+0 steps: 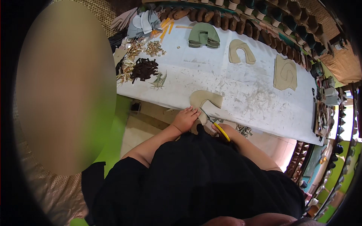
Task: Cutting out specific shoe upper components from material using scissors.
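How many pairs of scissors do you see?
1: the yellow-handled scissors in the right hand, blades at the curved beige piece under the left hand's fingertips. Others may be hidden among the clutter.

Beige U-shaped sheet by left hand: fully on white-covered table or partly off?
Partly off: beside the left hand, the sheet extends past the near edge of the table.

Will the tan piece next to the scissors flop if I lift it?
The tan piece might bend, since it looks thin. It's probably light too, being a narrow, curved strip. It likely won't roll, as it lies mostly flat on the table.
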The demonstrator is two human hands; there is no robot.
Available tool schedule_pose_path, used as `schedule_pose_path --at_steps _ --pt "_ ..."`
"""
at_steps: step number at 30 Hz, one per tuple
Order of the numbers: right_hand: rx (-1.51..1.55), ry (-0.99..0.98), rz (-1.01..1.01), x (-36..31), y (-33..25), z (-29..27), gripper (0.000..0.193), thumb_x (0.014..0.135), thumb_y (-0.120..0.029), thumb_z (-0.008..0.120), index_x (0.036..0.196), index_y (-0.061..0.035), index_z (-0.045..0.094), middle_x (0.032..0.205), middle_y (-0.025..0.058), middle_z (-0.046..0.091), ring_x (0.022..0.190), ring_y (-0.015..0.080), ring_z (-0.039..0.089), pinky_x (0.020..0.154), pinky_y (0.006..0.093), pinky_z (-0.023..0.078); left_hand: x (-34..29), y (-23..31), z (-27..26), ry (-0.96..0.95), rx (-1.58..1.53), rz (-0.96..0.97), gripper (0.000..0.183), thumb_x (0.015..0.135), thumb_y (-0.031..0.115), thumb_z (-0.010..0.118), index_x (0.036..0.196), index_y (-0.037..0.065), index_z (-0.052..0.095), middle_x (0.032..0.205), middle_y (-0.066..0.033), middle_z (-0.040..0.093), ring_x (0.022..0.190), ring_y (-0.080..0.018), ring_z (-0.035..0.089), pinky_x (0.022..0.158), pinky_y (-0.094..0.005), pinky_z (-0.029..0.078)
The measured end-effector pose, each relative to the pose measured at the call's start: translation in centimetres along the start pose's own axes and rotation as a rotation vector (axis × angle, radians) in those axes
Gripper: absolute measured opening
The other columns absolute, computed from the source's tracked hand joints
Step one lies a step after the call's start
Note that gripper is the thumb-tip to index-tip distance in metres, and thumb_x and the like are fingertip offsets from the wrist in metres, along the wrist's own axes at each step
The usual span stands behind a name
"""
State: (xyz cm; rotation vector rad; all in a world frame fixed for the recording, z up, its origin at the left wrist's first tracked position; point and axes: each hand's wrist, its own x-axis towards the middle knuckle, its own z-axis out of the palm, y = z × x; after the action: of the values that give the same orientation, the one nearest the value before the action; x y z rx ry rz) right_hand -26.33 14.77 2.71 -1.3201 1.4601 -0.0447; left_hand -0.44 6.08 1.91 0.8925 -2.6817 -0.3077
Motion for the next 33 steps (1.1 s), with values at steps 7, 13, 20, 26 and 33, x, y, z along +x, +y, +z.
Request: schedule_pose_path --at_steps 7,13,20,26,33 --pt "-0.045 0.001 0.027 0.0 0.1 -0.4 0.070 0.094 -0.068 0.040 0.089 -0.0016 0.063 0.082 0.0208 0.065 0.082 0.0354 0.063 0.075 0.0414 0.048 0.0 -0.1 0.2 -0.010 0.006 -0.001 0.039 0.086 0.015 0.061 0.125 0.012 0.061 0.127 -0.0107 0.062 0.117 -0.0328 0.059 0.100 -0.0424 0.046" --pt "-0.011 0.018 0.047 -0.7 -0.9 -0.6 0.065 0.093 -0.065 0.046 0.088 -0.0022 0.063 0.078 0.0187 0.064 0.075 0.0307 0.061 0.072 0.0392 0.048 -0.1 -0.1 0.2 -0.013 0.008 -0.008 0.039 0.085 0.015 0.062 0.124 0.011 0.061 0.127 -0.0105 0.062 0.117 -0.0323 0.059 0.100 -0.0425 0.046" --pt "0.173 0.114 0.057 -1.1 -0.9 2.0 0.073 0.088 -0.071 0.049 0.090 0.0005 0.065 0.079 0.0179 0.067 0.076 0.0332 0.065 0.073 0.0391 0.050 0.5 0.6 -0.6 0.003 -0.056 -0.056 0.038 0.082 0.013 0.063 0.120 0.009 0.064 0.121 -0.0124 0.065 0.115 -0.0321 0.061 0.099 -0.0414 0.047" --pt "0.168 0.064 0.008 0.0 -0.5 2.1 0.074 0.090 -0.071 0.043 0.094 0.0001 0.063 0.078 0.0151 0.066 0.074 0.0297 0.065 0.071 0.0374 0.050 1.2 1.8 -1.4 0.039 -0.100 -0.078 0.033 0.082 0.012 0.064 0.115 0.007 0.067 0.113 -0.0120 0.069 0.105 -0.0298 0.065 0.092 -0.0386 0.051" --pt "0.297 0.025 0.070 -0.8 -1.5 1.9 0.071 0.090 -0.070 0.045 0.095 -0.0011 0.061 0.074 0.0129 0.064 0.062 0.0243 0.063 0.059 0.0353 0.049 1.5 2.4 -1.8 0.008 -0.130 -0.082 0.035 0.081 0.013 0.062 0.114 0.004 0.066 0.113 -0.0122 0.068 0.105 -0.0309 0.065 0.092 -0.0393 0.051"
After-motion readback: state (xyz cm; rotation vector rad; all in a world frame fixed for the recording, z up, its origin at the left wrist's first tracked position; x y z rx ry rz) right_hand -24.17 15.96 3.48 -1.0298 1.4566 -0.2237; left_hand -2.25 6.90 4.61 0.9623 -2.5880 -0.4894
